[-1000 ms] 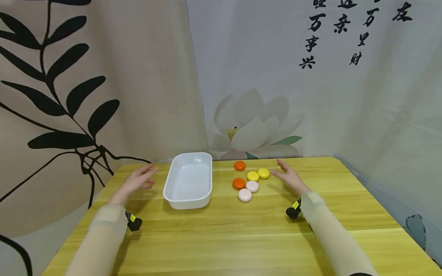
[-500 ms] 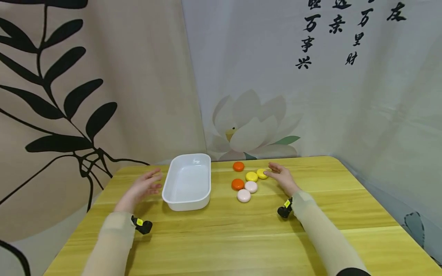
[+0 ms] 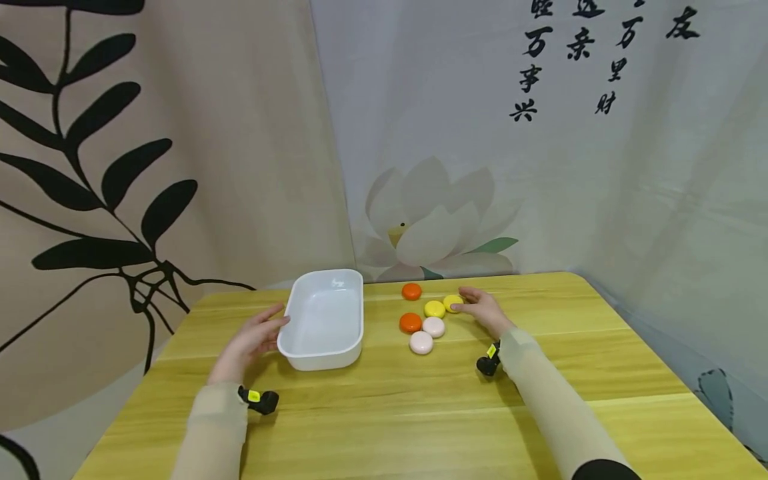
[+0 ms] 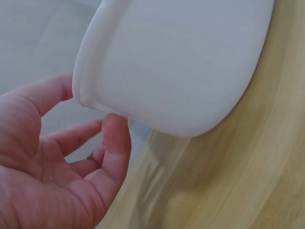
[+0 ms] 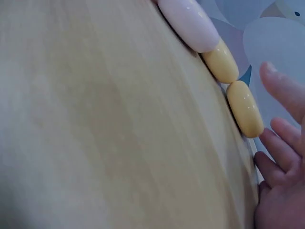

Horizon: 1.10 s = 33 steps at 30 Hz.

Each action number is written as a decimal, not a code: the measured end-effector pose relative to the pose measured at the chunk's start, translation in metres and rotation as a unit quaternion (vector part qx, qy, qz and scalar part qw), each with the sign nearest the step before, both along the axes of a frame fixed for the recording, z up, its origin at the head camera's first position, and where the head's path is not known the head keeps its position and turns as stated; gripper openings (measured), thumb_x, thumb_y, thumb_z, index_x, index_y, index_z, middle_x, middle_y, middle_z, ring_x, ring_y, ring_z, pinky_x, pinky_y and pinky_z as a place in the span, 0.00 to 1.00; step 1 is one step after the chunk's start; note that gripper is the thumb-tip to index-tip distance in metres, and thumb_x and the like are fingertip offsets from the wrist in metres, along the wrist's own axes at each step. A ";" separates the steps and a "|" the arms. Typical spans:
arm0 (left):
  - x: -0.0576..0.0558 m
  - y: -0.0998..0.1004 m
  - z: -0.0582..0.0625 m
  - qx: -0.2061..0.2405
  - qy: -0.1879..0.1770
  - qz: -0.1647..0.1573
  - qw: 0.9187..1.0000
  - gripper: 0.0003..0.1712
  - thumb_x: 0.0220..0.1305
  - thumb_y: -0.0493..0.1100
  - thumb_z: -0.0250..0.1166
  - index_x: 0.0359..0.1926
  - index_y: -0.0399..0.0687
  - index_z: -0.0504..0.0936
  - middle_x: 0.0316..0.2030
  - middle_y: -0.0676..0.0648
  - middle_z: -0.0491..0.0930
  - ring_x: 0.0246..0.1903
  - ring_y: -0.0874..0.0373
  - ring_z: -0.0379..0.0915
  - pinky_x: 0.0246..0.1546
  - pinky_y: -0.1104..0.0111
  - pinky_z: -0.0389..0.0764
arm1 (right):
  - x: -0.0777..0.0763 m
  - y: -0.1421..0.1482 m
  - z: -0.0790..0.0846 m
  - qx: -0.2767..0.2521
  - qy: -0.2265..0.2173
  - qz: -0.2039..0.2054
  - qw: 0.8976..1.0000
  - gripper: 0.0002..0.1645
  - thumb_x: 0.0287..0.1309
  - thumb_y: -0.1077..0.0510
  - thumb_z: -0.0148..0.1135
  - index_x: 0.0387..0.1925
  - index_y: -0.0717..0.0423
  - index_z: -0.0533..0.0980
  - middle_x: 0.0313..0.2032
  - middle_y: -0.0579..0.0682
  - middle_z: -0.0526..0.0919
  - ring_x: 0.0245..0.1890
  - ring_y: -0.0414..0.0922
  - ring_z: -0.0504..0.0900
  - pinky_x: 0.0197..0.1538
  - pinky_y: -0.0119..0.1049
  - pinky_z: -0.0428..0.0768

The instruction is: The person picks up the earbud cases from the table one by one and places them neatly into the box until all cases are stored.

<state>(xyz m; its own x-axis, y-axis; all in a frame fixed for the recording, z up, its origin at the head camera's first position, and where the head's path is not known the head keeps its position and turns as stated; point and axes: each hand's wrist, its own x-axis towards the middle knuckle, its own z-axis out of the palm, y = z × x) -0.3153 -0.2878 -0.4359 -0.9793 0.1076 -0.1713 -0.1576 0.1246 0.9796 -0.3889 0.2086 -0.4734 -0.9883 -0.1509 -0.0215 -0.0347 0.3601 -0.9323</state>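
A deep white dish (image 3: 321, 361) with rounded corners stands left of centre. My left hand (image 3: 249, 339) is at its left side, fingertips touching the rim; in the left wrist view its fingers are loosely bent beside the dish wall. To the right, my right hand (image 3: 485, 312) reaches around the farther-right yellow glossy disc (image 3: 452, 304), thumb in front and fingers behind. The right wrist view shows its fingers spread beside that disc, without a pinch. A second yellow disc (image 3: 435, 309) adjoins it. Two pale pink discs (image 3: 421, 343) and two orange discs (image 3: 411, 323) lie nearby.
All this is on a light wooden table (image 3: 384, 420). Behind its far edge hangs a printed curtain (image 3: 444, 120) with a lotus, dark leaves and black characters. A small black camera (image 3: 261, 402) sits on each wrist.
My left hand has moved right, up to the dish's edge. My right hand has moved left from beside the yellow discs to around the nearer one. The dish and discs keep their arrangement.
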 end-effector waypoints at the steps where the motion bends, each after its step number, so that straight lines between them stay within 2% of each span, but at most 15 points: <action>1: -0.001 0.000 -0.001 0.000 -0.002 0.004 1.000 0.41 0.71 0.44 0.58 0.75 0.38 0.48 0.39 0.52 0.82 0.34 0.61 0.81 0.37 0.66 0.81 | -0.001 0.000 0.000 0.001 0.001 0.004 1.000 0.42 0.62 0.56 0.65 0.71 0.65 0.57 0.69 0.63 0.60 0.70 0.58 0.57 0.69 0.50 0.57; 5: -0.001 0.001 -0.002 0.005 -0.004 0.008 1.000 0.39 0.70 0.43 0.58 0.74 0.36 0.50 0.38 0.52 0.82 0.33 0.62 0.80 0.35 0.68 0.81 | -0.003 0.002 -0.001 0.002 -0.002 0.009 1.000 0.42 0.62 0.58 0.64 0.71 0.65 0.57 0.70 0.63 0.59 0.70 0.58 0.57 0.69 0.50 0.57; 10: 0.000 -0.001 -0.001 0.011 0.012 -0.008 1.000 0.38 0.70 0.40 0.57 0.74 0.34 0.50 0.37 0.51 0.82 0.33 0.61 0.80 0.35 0.69 0.81 | -0.006 0.006 -0.003 -0.001 -0.001 0.011 1.000 0.42 0.61 0.58 0.65 0.71 0.64 0.58 0.69 0.63 0.60 0.70 0.58 0.57 0.69 0.49 0.57; 16: 0.003 -0.004 0.000 0.002 0.020 -0.010 1.000 0.37 0.67 0.34 0.56 0.72 0.30 0.52 0.34 0.50 0.80 0.31 0.61 0.77 0.33 0.69 0.81 | -0.009 0.006 -0.005 0.001 -0.002 0.018 1.000 0.40 0.59 0.59 0.67 0.69 0.65 0.61 0.68 0.62 0.63 0.69 0.56 0.59 0.69 0.47 0.59; 27: 0.000 -0.001 0.000 0.008 0.027 0.006 1.000 0.35 0.65 0.31 0.56 0.71 0.28 0.55 0.33 0.51 0.79 0.30 0.61 0.76 0.32 0.70 0.80 | -0.010 -0.001 0.001 0.045 0.002 0.008 0.999 0.39 0.57 0.57 0.69 0.67 0.64 0.65 0.67 0.61 0.65 0.67 0.57 0.62 0.68 0.49 0.61; 33: 0.003 0.003 -0.001 0.006 0.031 0.002 1.000 0.35 0.65 0.32 0.57 0.70 0.28 0.56 0.35 0.51 0.81 0.31 0.61 0.77 0.32 0.69 0.81 | -0.014 -0.003 -0.003 0.092 0.029 0.004 0.995 0.39 0.54 0.57 0.71 0.65 0.65 0.68 0.64 0.62 0.70 0.64 0.57 0.66 0.66 0.50 0.63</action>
<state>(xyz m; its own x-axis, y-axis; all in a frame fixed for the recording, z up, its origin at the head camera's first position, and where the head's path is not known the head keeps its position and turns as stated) -0.3124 -0.2845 -0.4365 -0.9884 0.1060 -0.1091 -0.0970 0.1132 0.9888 -0.4028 0.2055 -0.4761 -0.9876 -0.1569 0.0074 -0.0897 0.5247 -0.8465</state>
